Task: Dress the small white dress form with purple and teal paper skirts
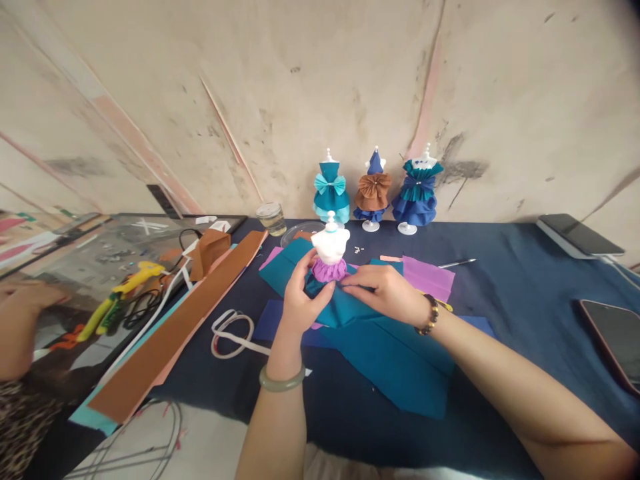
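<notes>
In the middle of the head view stands a small white dress form (331, 244) with a gathered purple frill (329, 269) around its waist. My left hand (306, 293) is closed around the lower part of the form, thumb in front below the frill. My right hand (387, 290) pinches the edge of a teal fabric strip (400, 363) just right of the frill; its fingertips press together there. From the form the strip drapes down and to the right over the table. The stand beneath the form is hidden.
Three dressed mini forms, one with a brown bow (373, 192), stand against the wall. Brown strips (180, 327), a glue gun (120, 293) and a tape roll (233, 333) lie left. Purple cloth (429, 278), phones (613, 340) and a glass jar (271, 219) surround the work. Another person's hand (30, 293) is far left.
</notes>
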Available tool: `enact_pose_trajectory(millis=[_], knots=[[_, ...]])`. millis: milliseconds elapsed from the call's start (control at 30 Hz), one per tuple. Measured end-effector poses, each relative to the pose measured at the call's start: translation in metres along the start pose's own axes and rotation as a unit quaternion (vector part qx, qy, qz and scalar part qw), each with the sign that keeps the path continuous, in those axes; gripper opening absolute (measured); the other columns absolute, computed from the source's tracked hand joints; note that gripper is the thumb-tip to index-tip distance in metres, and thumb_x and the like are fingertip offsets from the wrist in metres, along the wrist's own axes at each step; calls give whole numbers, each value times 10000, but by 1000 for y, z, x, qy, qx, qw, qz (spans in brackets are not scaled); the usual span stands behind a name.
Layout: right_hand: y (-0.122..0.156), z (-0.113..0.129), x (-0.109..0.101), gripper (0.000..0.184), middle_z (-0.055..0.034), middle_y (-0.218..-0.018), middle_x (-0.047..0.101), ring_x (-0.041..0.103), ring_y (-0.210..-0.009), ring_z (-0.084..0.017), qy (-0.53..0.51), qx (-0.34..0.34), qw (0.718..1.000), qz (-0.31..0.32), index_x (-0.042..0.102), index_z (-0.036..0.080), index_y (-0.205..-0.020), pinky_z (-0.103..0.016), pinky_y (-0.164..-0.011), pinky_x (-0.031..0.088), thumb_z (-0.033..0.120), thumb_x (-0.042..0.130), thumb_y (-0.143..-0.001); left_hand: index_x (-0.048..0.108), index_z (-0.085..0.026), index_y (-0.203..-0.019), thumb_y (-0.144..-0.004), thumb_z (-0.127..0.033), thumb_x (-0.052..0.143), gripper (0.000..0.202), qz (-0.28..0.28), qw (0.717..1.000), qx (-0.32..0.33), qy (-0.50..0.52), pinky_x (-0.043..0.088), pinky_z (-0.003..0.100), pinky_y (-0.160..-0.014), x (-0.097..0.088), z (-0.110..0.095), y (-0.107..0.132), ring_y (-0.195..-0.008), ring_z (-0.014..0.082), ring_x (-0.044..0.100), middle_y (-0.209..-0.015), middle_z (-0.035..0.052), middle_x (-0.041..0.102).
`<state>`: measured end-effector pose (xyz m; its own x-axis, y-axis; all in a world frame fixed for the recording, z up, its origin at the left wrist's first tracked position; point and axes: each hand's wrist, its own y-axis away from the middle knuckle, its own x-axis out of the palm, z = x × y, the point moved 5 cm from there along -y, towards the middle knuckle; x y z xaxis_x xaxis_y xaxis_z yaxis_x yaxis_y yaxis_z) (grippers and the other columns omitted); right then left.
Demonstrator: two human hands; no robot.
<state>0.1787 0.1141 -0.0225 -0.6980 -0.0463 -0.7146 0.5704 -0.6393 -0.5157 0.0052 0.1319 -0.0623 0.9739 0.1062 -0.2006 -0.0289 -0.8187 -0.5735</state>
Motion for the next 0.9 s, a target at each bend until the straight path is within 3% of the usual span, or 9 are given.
enact_pose_trajectory(millis=[167,333,567,900], knots=[[0,1,0,259,-71,-857,741,677,-763,-157,16,-28,999,-14,744,189,-982,-270,-668,514,274,500,-984,572,-188,-1299,-781,-295,691,542,-5,999,18,-40,481,408,-1029,0,-7,-1,-1166,274,612,-1249,121,639],[-1,-2,-4,166,-61,-846,712,667,-758,-162,12,20,998,-65,704,178,-918,-279,-700,515,289,584,-942,646,-187,-1143,-819,-283,664,338,3,996,52,-72,474,402,-1022,1,-17,-3,-1125,259,617,-1160,103,668],[0,2,-1,192,-53,-827,690,651,-737,-153,-15,-22,999,-43,709,191,-959,-268,-673,515,260,530,-965,631,-190,-1160,-830,-277,643,342,11,996,58,-68,471,430,-1021,3,-18,-4,-1138,274,603,-1172,119,661],[1,-9,0,124,-45,-835,729,671,-727,-168,-16,75,992,-97,685,181,-872,-277,-681,516,281,617,-901,629,-183,-1158,-832,-261,654,336,20,996,65,-63,472,413,-1015,3,-19,-3,-1136,263,606,-1170,117,657]])
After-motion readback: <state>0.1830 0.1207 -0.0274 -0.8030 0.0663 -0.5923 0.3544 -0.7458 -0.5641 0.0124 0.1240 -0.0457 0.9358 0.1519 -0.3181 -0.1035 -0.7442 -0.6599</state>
